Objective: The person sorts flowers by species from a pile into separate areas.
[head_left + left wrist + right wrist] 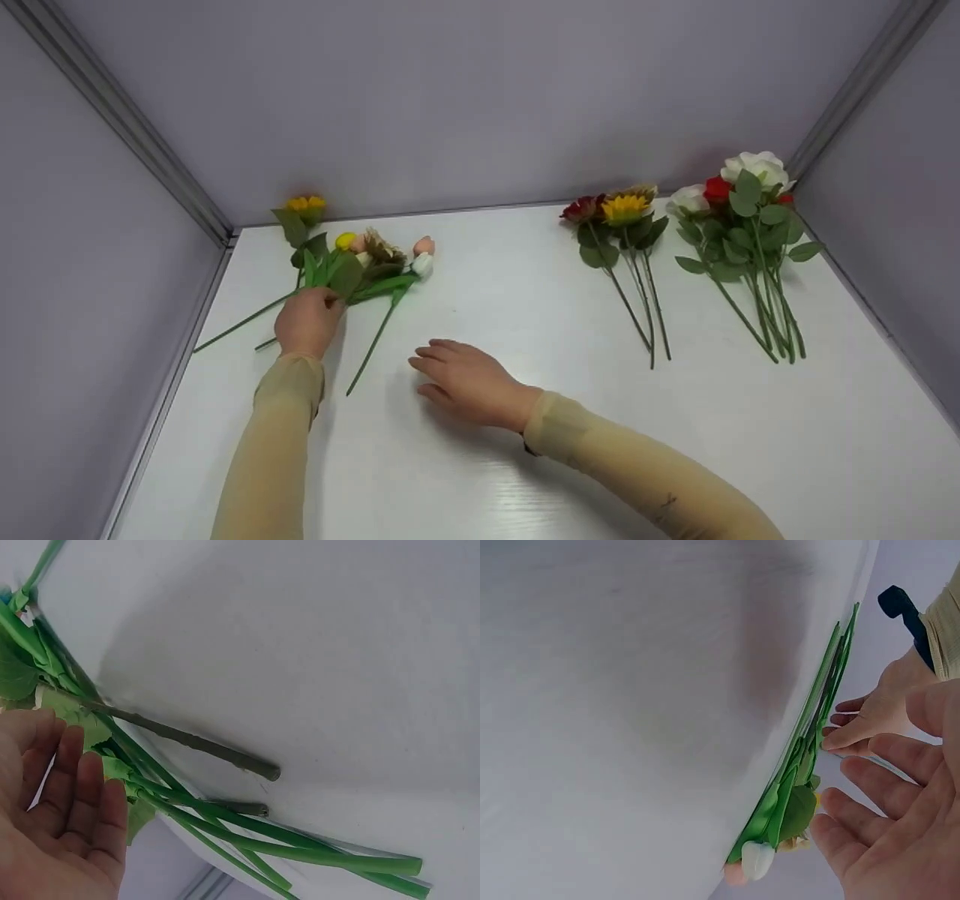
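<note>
My left hand (pixel 306 322) is at a loose bunch of artificial flowers on the left of the white table. In the left wrist view its fingers (pixel 86 802) bend loosely beside the green leaves and crossing stems (pixel 300 844), with no stem plainly held. The bunch includes a yellow flower (pixel 346 241), a brownish flower (pixel 384 249), a white tulip (pixel 422 265) and a pink tulip (pixel 424 246). A sunflower (pixel 306 204) lies behind it. My right hand (pixel 472 382) hovers right of the bunch, fingers spread and relaxed, holding nothing.
Toward the back right lie a dark red flower (pixel 583 210) and a yellow sunflower (pixel 627 210) with long stems. Farther right is a bunch with white roses (pixel 757 169) and a red rose (pixel 718 190). Grey walls (pixel 480 105) enclose the table (pixel 525 322).
</note>
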`<state>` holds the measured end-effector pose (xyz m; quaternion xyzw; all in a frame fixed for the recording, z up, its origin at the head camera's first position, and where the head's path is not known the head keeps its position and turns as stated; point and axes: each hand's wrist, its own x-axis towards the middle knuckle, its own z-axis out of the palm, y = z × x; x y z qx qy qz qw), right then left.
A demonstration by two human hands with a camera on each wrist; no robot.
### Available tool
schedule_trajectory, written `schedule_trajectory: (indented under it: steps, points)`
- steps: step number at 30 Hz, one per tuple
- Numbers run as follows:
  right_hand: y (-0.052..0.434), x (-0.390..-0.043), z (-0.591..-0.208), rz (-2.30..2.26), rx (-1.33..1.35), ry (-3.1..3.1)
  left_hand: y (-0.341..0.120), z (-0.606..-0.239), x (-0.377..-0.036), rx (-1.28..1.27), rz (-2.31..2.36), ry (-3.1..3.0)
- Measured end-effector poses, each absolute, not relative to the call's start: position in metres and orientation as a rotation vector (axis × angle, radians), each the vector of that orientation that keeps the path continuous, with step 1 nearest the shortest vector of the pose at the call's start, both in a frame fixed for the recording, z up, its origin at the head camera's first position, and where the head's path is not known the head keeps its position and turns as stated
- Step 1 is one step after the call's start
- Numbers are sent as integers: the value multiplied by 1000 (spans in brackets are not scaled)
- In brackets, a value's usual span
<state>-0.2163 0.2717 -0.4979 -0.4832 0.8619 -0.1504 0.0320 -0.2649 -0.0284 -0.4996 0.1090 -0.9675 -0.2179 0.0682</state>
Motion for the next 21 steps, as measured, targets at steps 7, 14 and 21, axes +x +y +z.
schedule_trajectory:
  steps: [7, 14, 21]
  points:
    - [267, -216, -504, -467, -1473, 2631, -23, -505, -271, 400, -656, -2953]
    - [279, -219, -509, -521, -1444, 2649, -17, -510, -273, 373, -513, -2976]
    - [288, -222, -512, -582, -1414, 2631, -14, -506, -274, 341, -459, -2953]
